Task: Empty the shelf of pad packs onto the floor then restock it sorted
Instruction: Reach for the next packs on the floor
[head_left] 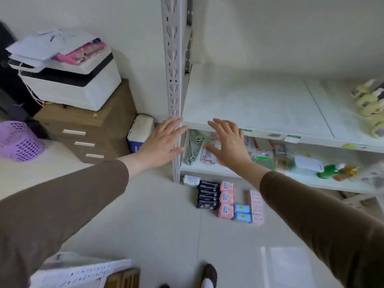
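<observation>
White shelf bare on my side; left hand & right hand spread, holding nothing; pad packs on floor.

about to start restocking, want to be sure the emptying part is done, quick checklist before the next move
1. Left stretch of the shelf bare of pad packs: ok.
2. Left hand free, fingers straight, holding nothing: ok.
3. Right hand free, fingers spread: ok.
4. Pad packs on the floor, in rows by colour: dark packs, pink packs, blue packs: ok.
5. Pale pink packs partly behind the right sleeve, count: cannot tell.
6. Yellow items remain at the shelf's right end; whether they are pads: cannot tell.
</observation>
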Motion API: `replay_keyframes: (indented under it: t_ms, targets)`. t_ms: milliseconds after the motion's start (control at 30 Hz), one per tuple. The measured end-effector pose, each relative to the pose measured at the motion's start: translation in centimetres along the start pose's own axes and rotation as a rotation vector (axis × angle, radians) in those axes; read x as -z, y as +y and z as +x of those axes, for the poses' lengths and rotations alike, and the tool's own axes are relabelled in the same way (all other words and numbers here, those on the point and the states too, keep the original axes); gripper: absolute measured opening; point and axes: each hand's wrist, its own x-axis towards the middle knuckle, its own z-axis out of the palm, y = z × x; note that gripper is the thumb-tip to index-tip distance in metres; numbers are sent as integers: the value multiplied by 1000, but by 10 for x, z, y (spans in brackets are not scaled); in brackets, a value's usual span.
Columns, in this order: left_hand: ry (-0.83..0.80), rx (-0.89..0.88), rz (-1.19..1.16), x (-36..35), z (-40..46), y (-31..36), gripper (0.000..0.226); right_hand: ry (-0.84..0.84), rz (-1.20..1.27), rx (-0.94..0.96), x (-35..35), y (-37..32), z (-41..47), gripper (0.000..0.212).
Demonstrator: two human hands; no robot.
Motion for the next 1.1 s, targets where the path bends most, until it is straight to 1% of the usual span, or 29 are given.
replay_keyframes:
  t_ms: [100,200,300,467,633,767,933,1100]
  targets:
    - [-80,17,-23,-59,-23,-21,68,-81,7,-62,-58,14,-25,66]
    - [-139,38,3,-117,-42,-40,68,-168,46,-116,-115,33,-46,63]
    - [-204,90,5,-175,-55,-56,68,-249,97,-197,-172,54,-65,59]
    - [-291,171,-7,-269,-71,-81,68,-372,112,-330,-270,84,-90,55]
    - [-367,228,-79,-370,-74,-105,70,-442,142,-430,-368,109,-110,57]
    - [-363,205,-72,-445,-64,-130,72,-491,118,-440,-446,124,-105,60]
    - [-350,266,-150,-527,-49,-163,74,-503,100,-420,-539,149,-87,65]
    - [-358,273,-163,-604,-36,-200,74,-533,27,-386,-621,176,-61,70]
